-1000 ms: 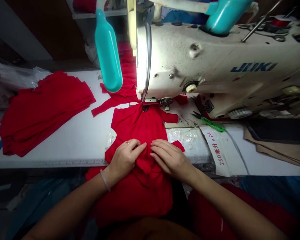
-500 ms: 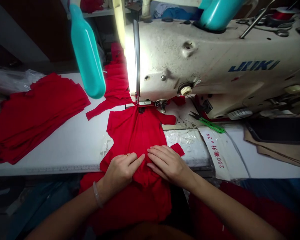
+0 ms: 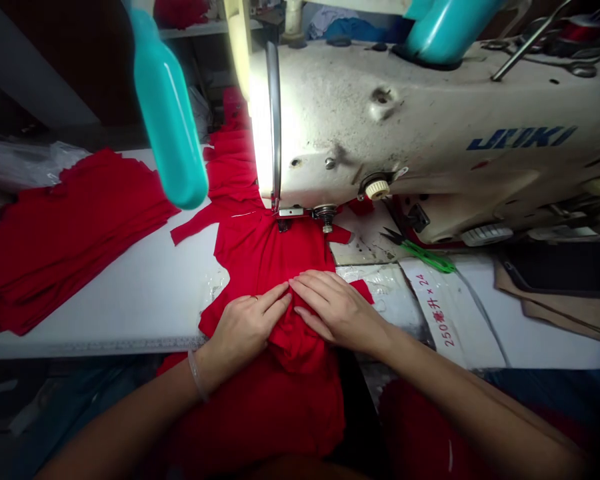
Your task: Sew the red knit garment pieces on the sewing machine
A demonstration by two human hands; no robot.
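Surface: white table (image 3: 130, 287), a ruler strip (image 3: 130, 345) fixed along its near edge. Cream sewing machine (image 3: 405, 113) on the table at right, paint worn and speckled; blue lettering (image 3: 523, 138) on its arm reads JUKI. Red cloth (image 3: 270, 260) lies in front of the machine, its far end under the presser foot (image 3: 290, 212), with more red cloth bunched behind the foot and the near part drooping over the table edge toward the person's lap. Left hand (image 3: 245, 327), wearing a ring and a bracelet (image 3: 197, 375), and right hand (image 3: 337, 310) both lie flat on the cloth, fingers extended, fingertips almost meeting; neither closes on it. Stack of red cloth pieces (image 3: 65, 247) at table left, plastic bag (image 3: 25, 163) beyond. Green-handled snips (image 3: 427, 259) just beside the machine base. Paper strip (image 3: 445, 307) on the table, printed "250毫升×24". Teal bottle (image 3: 167, 107) hangs left of the machine head. Room dim; shelf (image 3: 190, 32) behind holds red cloth.
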